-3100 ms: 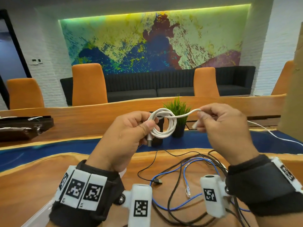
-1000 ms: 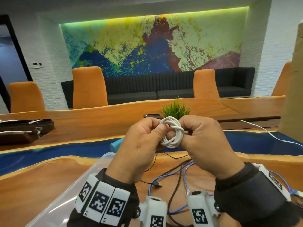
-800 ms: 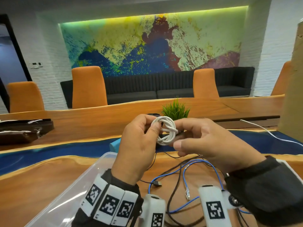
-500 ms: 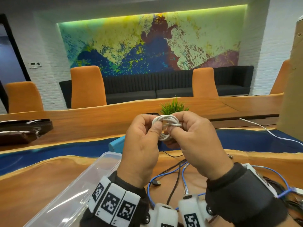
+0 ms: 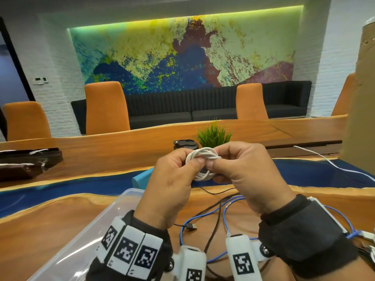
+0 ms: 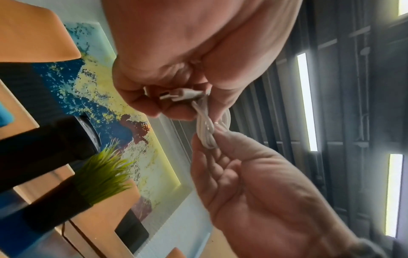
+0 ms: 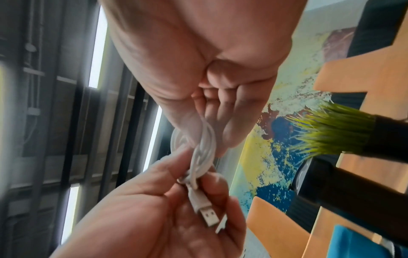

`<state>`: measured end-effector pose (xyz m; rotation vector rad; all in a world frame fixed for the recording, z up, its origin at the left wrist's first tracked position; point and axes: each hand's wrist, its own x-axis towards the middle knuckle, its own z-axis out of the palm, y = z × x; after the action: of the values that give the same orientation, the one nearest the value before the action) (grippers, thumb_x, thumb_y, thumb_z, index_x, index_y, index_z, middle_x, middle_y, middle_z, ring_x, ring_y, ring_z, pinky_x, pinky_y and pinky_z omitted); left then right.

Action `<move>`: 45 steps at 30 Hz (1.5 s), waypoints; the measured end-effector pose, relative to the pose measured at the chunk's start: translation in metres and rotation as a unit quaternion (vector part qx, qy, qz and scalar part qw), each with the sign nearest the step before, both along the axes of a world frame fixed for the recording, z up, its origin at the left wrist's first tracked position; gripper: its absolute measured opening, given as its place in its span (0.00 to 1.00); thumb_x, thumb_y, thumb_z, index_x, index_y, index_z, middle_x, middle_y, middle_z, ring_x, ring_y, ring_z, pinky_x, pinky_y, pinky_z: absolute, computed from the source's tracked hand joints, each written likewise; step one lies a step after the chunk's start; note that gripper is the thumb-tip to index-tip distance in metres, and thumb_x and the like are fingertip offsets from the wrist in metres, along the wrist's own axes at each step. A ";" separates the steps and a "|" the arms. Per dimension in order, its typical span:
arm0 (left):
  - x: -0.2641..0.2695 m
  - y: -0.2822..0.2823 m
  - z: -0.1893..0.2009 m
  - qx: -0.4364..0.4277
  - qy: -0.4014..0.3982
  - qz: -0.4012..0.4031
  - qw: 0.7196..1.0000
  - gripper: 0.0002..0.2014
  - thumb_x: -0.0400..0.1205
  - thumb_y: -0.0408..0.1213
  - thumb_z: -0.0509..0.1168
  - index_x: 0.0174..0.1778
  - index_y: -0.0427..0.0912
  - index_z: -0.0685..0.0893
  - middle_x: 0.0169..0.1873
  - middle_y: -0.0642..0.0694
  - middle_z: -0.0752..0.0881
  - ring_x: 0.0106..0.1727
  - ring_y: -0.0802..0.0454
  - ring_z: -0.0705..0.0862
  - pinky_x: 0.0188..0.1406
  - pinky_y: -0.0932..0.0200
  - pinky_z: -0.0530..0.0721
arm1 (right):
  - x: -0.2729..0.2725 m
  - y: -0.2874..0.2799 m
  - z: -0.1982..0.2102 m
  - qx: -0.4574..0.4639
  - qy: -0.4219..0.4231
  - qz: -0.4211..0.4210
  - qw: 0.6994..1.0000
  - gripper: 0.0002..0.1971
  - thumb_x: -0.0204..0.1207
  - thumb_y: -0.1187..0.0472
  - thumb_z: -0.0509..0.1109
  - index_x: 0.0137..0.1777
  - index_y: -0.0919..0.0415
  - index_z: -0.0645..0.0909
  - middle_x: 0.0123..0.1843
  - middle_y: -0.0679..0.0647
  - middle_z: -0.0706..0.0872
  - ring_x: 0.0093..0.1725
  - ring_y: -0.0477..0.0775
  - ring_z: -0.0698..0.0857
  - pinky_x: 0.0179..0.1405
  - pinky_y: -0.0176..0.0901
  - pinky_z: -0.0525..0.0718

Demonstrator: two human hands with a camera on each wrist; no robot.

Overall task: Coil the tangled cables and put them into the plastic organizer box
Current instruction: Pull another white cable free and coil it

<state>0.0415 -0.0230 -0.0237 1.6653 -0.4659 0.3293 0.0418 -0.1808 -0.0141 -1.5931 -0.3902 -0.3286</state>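
Note:
A white USB cable (image 5: 203,173), wound into a small coil, is held in the air between both hands above the table. My left hand (image 5: 194,162) pinches the coil's left side. In the left wrist view its fingers curl round the white plugs (image 6: 181,95). My right hand (image 5: 213,165) pinches the coil's right side, with a strand (image 5: 215,158) under its thumb. The USB plug (image 7: 205,211) lies in the left palm in the right wrist view. A clear plastic organizer box (image 5: 113,216) stands at lower left, partly hidden by my left wrist. Tangled blue and black cables (image 5: 220,214) lie under my hands.
A small potted plant (image 5: 214,134) and a black cup (image 5: 185,145) stand just behind my hands. A loose white cable (image 5: 332,165) trails over the table's blue strip at right. A cardboard box (image 5: 363,98) rises at the right edge. A dark tray (image 5: 26,161) sits at far left.
The free cable end that my right hand held out to the right is now wrapped onto the coil. Both hands have come together on it, and the box has come further into view.

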 end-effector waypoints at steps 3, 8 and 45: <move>0.003 0.006 -0.003 0.115 -0.078 0.097 0.986 0.08 0.88 0.39 0.63 0.51 0.50 0.88 0.42 0.48 0.90 0.44 0.53 0.86 0.44 0.54 0.85 | 0.005 -0.007 -0.001 -0.057 0.005 -0.025 0.998 0.12 0.75 0.71 0.75 0.54 0.55 0.87 0.41 0.58 0.92 0.37 0.52 0.92 0.35 0.46 0.91; 0.013 0.032 0.006 0.074 -0.091 0.176 0.977 0.09 0.89 0.43 0.60 0.49 0.51 0.85 0.43 0.49 0.87 0.45 0.54 0.84 0.46 0.52 0.84 | 0.016 -0.042 0.007 0.082 0.046 -0.066 0.993 0.10 0.78 0.75 0.67 0.50 0.62 0.86 0.41 0.62 0.86 0.31 0.51 0.85 0.35 0.46 0.89; -0.002 -0.007 0.004 -0.195 0.072 0.035 0.978 0.09 0.83 0.43 0.68 0.46 0.40 0.89 0.38 0.42 0.92 0.38 0.51 0.87 0.41 0.53 0.83 | -0.003 0.005 0.006 0.093 0.046 0.043 0.994 0.04 0.77 0.71 0.71 0.50 0.68 0.84 0.36 0.60 0.89 0.31 0.54 0.85 0.33 0.45 0.89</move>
<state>0.0398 -0.0297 -0.0196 1.3126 -0.2176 0.3256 0.0384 -0.1755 -0.0085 -1.3991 -0.3464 -0.2186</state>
